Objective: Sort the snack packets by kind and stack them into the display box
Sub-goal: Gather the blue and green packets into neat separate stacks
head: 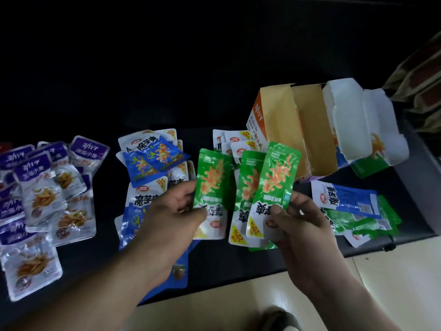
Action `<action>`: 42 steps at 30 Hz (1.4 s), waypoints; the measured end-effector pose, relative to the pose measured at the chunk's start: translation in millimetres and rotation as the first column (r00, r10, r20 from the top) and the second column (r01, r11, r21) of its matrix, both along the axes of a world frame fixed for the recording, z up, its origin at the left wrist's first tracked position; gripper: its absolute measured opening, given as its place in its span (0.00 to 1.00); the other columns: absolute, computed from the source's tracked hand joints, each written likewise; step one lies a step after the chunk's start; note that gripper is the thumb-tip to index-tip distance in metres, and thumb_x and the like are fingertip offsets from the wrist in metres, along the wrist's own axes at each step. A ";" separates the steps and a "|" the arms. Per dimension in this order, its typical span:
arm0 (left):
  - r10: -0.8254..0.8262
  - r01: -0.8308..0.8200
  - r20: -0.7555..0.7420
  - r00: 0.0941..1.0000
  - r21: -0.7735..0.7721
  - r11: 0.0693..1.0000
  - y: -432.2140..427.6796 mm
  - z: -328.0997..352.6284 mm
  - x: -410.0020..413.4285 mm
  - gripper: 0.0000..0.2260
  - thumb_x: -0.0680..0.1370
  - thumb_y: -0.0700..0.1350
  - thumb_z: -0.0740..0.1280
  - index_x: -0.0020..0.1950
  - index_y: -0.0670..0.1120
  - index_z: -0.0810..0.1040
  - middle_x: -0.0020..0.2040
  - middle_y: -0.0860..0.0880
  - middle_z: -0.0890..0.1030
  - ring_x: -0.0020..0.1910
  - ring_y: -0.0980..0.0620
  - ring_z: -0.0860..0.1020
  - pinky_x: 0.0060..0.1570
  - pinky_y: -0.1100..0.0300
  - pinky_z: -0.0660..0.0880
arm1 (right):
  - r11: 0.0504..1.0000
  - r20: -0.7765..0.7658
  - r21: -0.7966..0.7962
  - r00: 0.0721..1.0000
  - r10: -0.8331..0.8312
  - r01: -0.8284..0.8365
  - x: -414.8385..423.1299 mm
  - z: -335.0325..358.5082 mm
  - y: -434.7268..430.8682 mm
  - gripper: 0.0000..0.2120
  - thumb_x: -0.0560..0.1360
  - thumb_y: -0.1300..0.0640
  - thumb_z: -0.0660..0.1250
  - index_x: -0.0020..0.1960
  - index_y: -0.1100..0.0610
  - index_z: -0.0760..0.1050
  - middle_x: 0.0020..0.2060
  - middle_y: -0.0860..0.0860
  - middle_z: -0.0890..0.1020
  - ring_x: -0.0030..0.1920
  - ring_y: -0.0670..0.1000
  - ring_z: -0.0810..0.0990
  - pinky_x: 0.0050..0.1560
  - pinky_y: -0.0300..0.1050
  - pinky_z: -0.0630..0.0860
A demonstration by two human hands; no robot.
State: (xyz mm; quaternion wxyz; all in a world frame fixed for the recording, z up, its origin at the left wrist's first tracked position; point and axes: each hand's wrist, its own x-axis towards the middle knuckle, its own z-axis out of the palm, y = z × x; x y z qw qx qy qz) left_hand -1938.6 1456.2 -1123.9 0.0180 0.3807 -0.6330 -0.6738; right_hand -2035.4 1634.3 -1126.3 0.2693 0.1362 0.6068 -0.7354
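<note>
While the left hand (pixel 176 211) pinches one green packet (pixel 211 185), the right hand (pixel 303 225) grips two green packets (pixel 267 187) fanned, just before the open display box (pixel 281 130). Blue packets (pixel 155 158) and purple packets (pixel 45 187) crowd the dark table (pixel 107 111) leftward; more lie right near its edge.

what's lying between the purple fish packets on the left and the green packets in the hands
A pile of blue-and-white packets lies on the dark table between the purple packets and the held green packets, seen in the head view.
</note>
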 end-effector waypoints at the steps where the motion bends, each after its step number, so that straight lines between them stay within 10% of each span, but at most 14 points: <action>1: -0.033 0.033 0.003 0.999 0.035 0.999 3.2 0.6 -0.2 0.22 0.79 0.32 0.69 0.57 0.61 0.81 0.48 0.65 0.86 0.48 0.66 0.84 0.48 0.67 0.80 | 1.000 0.010 -0.003 1.000 0.006 -0.006 2.3 0.2 -1.6 0.11 0.77 0.73 0.66 0.50 0.58 0.77 0.36 0.51 0.84 0.38 0.53 0.83 0.45 0.53 0.77; 4: -0.109 0.113 -0.036 0.993 0.152 0.982 13.8 5.8 -2.1 0.19 0.79 0.35 0.71 0.63 0.56 0.82 0.55 0.55 0.87 0.57 0.53 0.85 0.59 0.51 0.80 | 0.999 0.018 0.032 1.000 0.015 -0.015 8.3 -1.5 -6.8 0.10 0.76 0.71 0.69 0.52 0.59 0.78 0.43 0.58 0.87 0.39 0.53 0.84 0.43 0.52 0.79; 16: -0.139 0.133 -0.032 0.990 -0.143 0.981 -11.3 10.4 1.4 0.23 0.78 0.36 0.74 0.63 0.63 0.80 0.52 0.60 0.87 0.50 0.61 0.85 0.47 0.64 0.82 | 0.934 -0.270 0.324 0.932 0.242 -0.149 -12.9 20.8 18.1 0.13 0.78 0.70 0.68 0.56 0.55 0.82 0.45 0.53 0.89 0.45 0.54 0.87 0.46 0.48 0.84; 24: -0.106 0.085 -0.100 0.989 -0.199 0.976 -25.8 25.8 -13.0 0.15 0.74 0.41 0.78 0.56 0.57 0.82 0.46 0.61 0.87 0.45 0.59 0.86 0.43 0.65 0.83 | 0.655 -0.415 0.712 0.600 0.684 -0.254 -32.0 74.2 32.1 0.11 0.69 0.62 0.79 0.40 0.45 0.86 0.37 0.39 0.86 0.40 0.42 0.85 0.42 0.35 0.79; 30: -0.141 0.133 -0.117 0.983 -0.077 0.988 -3.9 12.6 -15.3 0.05 0.73 0.45 0.78 0.46 0.54 0.86 0.42 0.50 0.88 0.39 0.53 0.85 0.42 0.59 0.80 | 0.502 -0.351 0.765 0.394 0.850 -0.403 -40.0 87.9 20.2 0.11 0.69 0.56 0.80 0.45 0.39 0.87 0.44 0.35 0.85 0.47 0.35 0.82 0.44 0.26 0.74; 36: -0.215 0.177 -0.130 0.968 -0.257 0.950 0.1 10.6 -25.6 0.03 0.76 0.46 0.76 0.47 0.54 0.85 0.41 0.46 0.86 0.41 0.39 0.83 0.42 0.41 0.81 | 0.316 -0.203 0.856 0.295 0.934 -0.409 -57.4 97.2 16.6 0.23 0.63 0.41 0.80 0.55 0.31 0.78 0.40 0.45 0.85 0.38 0.48 0.83 0.44 0.53 0.83; 42: -0.155 0.164 -0.157 0.975 0.046 0.985 29.2 8.9 -28.9 0.05 0.76 0.42 0.76 0.50 0.49 0.85 0.42 0.52 0.88 0.39 0.58 0.84 0.38 0.65 0.78 | 0.305 -0.250 0.891 0.197 0.948 -0.336 -59.3 70.7 -12.0 0.26 0.65 0.48 0.83 0.55 0.37 0.73 0.39 0.43 0.81 0.38 0.41 0.79 0.35 0.41 0.76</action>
